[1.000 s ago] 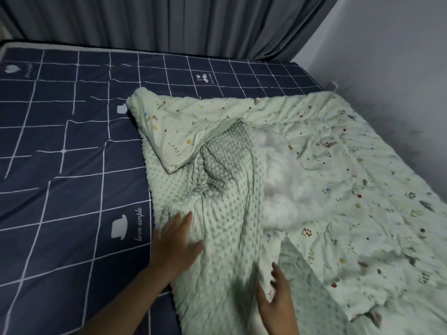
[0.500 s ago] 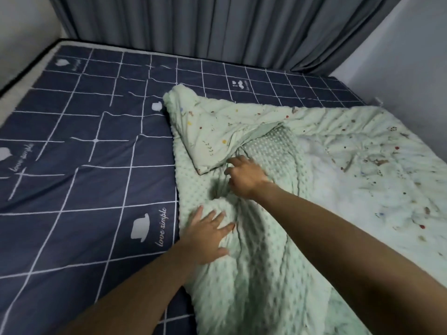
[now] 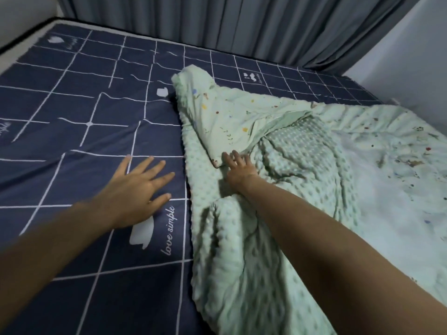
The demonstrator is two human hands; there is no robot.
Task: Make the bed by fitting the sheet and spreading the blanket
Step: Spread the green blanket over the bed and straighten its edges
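Two hands in view. Left hand (image 3: 135, 189) lies flat on the navy grid sheet (image 3: 84, 122), fingers spread apart, just beside the blanket's edge. Right hand (image 3: 238, 169) reaches onto the pale green blanket (image 3: 302, 189), fingers at a folded-over corner; whether they pinch it, cannot tell. Blanket is bunched on the bed's right half, dotted underside up. Grey curtain (image 3: 242, 25) behind.

left hand (image 3: 137, 187) splayed flat, right hand (image 3: 238, 169) reaching
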